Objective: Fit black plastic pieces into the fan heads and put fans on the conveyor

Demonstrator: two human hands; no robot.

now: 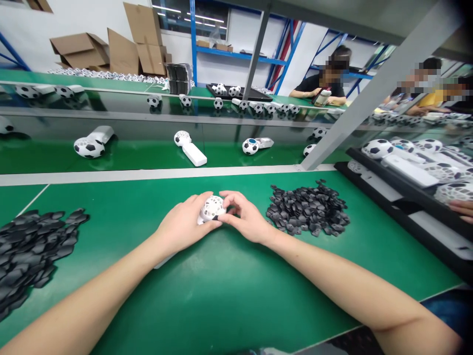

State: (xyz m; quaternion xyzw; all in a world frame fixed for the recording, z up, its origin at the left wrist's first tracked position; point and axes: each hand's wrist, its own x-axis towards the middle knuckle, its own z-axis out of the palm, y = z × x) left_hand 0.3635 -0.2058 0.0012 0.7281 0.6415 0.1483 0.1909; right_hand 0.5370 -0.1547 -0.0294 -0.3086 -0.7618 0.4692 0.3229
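Observation:
Near the middle of the green bench I hold a white handheld device with a soccer-ball-shaped lattice head (pixel 213 207). My left hand (pixel 184 220) is closed around it from the left, covering most of its handle; a pale end shows below the wrist. From the other side, my right hand (pixel 244 214) has its fingers curled at the ball. Its thumb tip is against a small black piece (pixel 216 217) low on the lattice. Loose black pieces form a pile (pixel 308 208) to the right, and larger black pieces form another pile (pixel 33 251) at the left.
Beyond the white rail, a green conveyor (pixel 148 157) carries several similar devices. Stacked black trays (pixel 399 197) of devices stand at the right, with another person's hand (pixel 463 209) beside them. A grey post (pixel 354 101) slants across the right side. Co-workers sit across the line.

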